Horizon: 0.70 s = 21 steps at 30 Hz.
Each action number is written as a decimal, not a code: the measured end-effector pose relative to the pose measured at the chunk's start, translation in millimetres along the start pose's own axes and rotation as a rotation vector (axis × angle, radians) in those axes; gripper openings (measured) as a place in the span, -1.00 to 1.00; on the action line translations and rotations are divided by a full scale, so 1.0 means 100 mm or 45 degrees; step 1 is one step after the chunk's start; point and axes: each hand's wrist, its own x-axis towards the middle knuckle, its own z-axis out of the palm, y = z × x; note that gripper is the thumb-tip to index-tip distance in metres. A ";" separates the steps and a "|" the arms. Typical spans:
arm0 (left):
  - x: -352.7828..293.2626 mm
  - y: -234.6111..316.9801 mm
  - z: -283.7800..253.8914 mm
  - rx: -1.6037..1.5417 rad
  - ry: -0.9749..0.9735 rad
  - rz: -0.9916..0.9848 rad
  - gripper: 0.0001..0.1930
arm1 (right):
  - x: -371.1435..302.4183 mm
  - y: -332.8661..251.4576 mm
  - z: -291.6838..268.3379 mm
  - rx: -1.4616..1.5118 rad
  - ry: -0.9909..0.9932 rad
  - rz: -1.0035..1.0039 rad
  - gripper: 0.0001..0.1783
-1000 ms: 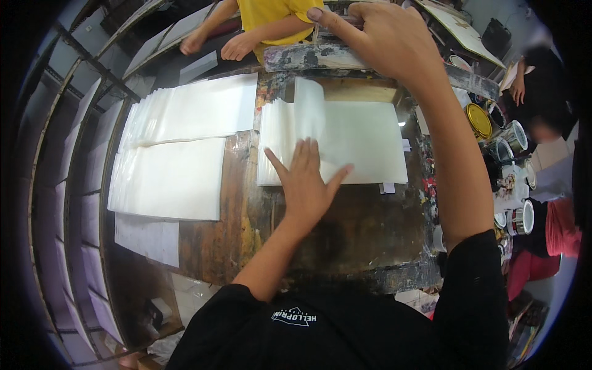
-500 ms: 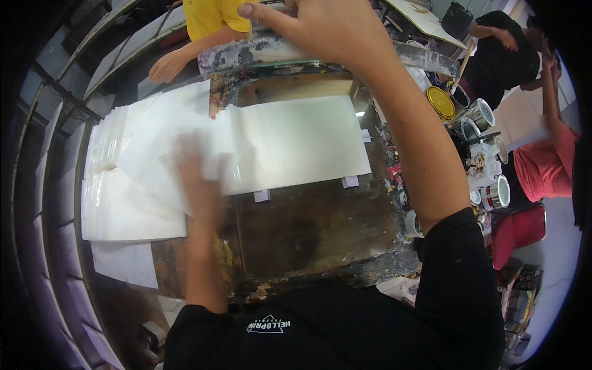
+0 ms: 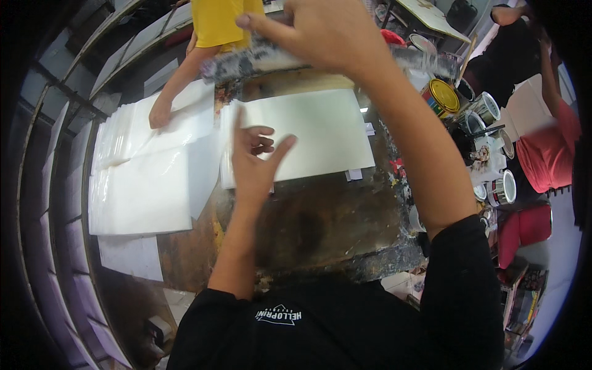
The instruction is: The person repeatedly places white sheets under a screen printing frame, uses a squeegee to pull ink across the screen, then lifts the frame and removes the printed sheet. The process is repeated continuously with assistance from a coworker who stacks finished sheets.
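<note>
My left hand (image 3: pixel 254 154) is over the left part of a white sheet (image 3: pixel 314 135) on the dark worktable (image 3: pixel 320 216). Its thumb sticks out to the side, the index finger points away from me and the other fingers curl loosely, with nothing visible in them. Raised at the top, my right hand (image 3: pixel 327 34) is in front of a paint-smeared frame edge (image 3: pixel 425 58). Its thumb stretches left; the other fingers are mostly cut off, so a grip cannot be seen. To the left lie overlapping white sheets (image 3: pixel 142 191).
A co-worker in a yellow shirt (image 3: pixel 216 21) rests a hand (image 3: pixel 161 114) on the left sheets. Paint cans (image 3: pixel 443 97) crowd the table's right side. A rack (image 3: pixel 68 228) stands at far left. Another person in black (image 3: pixel 502 65) and a red chair (image 3: pixel 524 231) are at right.
My left hand has moved right, from the left sheets to the middle sheet. The slanted sheet it was over no longer lies across the left pile. The co-worker's hand has come down onto that pile.
</note>
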 end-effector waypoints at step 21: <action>-0.95 -0.77 -0.41 0.899 -0.117 0.060 0.18 | -1.98 -0.17 1.75 -0.063 -0.512 0.179 -0.56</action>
